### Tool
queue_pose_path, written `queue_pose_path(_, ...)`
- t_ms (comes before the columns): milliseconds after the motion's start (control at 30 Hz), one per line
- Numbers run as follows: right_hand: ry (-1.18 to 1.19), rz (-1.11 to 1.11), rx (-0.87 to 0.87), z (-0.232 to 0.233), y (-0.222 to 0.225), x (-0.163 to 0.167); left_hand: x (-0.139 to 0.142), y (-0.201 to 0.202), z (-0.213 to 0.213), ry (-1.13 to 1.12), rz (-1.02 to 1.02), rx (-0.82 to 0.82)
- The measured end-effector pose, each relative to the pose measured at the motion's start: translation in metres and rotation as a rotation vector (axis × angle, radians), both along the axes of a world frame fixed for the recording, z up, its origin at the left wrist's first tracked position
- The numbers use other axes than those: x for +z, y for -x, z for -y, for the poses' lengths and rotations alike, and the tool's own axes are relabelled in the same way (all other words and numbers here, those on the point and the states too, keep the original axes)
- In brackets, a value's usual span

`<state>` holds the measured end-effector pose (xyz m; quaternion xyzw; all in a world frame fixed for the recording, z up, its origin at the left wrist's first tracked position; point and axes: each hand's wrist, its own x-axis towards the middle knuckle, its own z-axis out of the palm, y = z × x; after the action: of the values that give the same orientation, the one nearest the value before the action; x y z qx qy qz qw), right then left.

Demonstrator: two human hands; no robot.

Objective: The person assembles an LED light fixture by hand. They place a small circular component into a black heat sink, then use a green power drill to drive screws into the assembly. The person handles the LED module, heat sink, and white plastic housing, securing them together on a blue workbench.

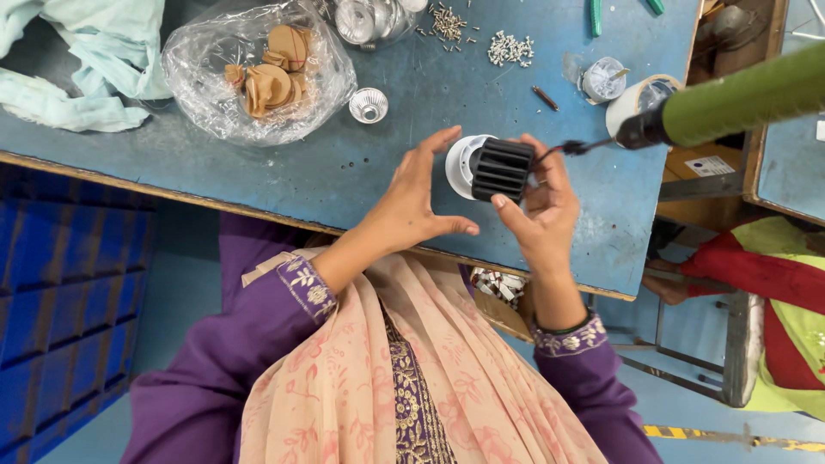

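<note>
A round lamp fitting (490, 167), with a white rim and a black ribbed heat sink, is held just above the blue table (344, 163). My right hand (537, 210) grips the black ribbed part from the right, thumb on its lower edge. Just left of the fitting is my left hand (421, 193), fingers straight and apart, with its fingertips near the white rim. A green-handled powered screwdriver (730, 103) reaches in from the right. Its thin bit (577, 148) points at the fitting's right side.
A clear plastic bag of brown discs (258, 73) lies at the table's far left, with pale green cloth (77, 60) beyond it. A small silver reflector cup (368, 105), piles of screws (509, 48) and a tape roll (636, 96) sit nearby. Another person in red and yellow (773, 283) is at right.
</note>
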<state>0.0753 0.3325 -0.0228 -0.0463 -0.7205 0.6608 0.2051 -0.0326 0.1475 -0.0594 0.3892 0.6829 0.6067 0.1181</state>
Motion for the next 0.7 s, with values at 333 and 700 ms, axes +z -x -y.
queue_pose_path(333, -0.829, 0.149, -0.020, -0.023, 0.013, 0.041, -0.022, 0.003, -0.040, 0.214, -0.206, 0.144)
queue_pose_path(700, -0.950, 0.190, 0.100, -0.021, 0.022, 0.045, -0.037, 0.002, -0.037, 0.139, -0.301, 0.181)
